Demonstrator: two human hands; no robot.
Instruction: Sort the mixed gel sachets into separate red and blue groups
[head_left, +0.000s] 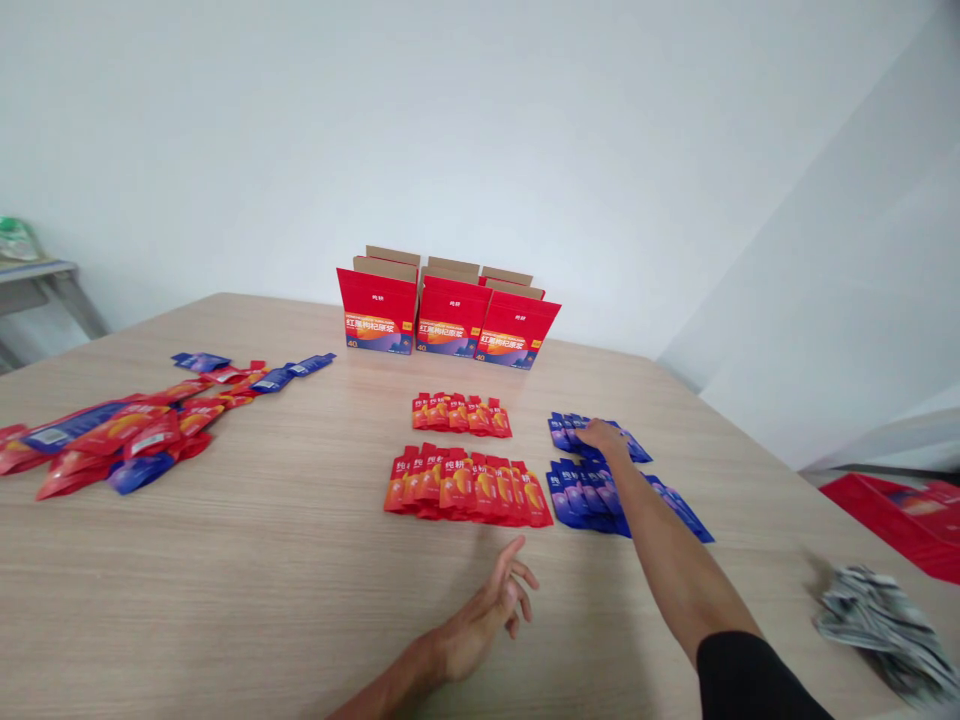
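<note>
My right hand (606, 438) reaches into the far row of blue pouches (638, 449), its fingers closed on a blue pouch among them. Below that wrist lies a nearer overlapping row of blue pouches (576, 496), partly covered by my forearm. My left hand (491, 610) hovers over the table in front, fingers apart and nothing in them. Just beyond it is a long row of red pouches (469, 485), fanned side by side. A shorter row of red pouches (459, 413) lies behind that one.
Three red cartons with raised flaps, a left carton (379, 318), a middle carton (452, 318) and a right carton (514, 330), stand at the back. A mixed heap of pouches (142, 430) lies left. At right are a striped cloth (885, 625) and a red box (892, 515).
</note>
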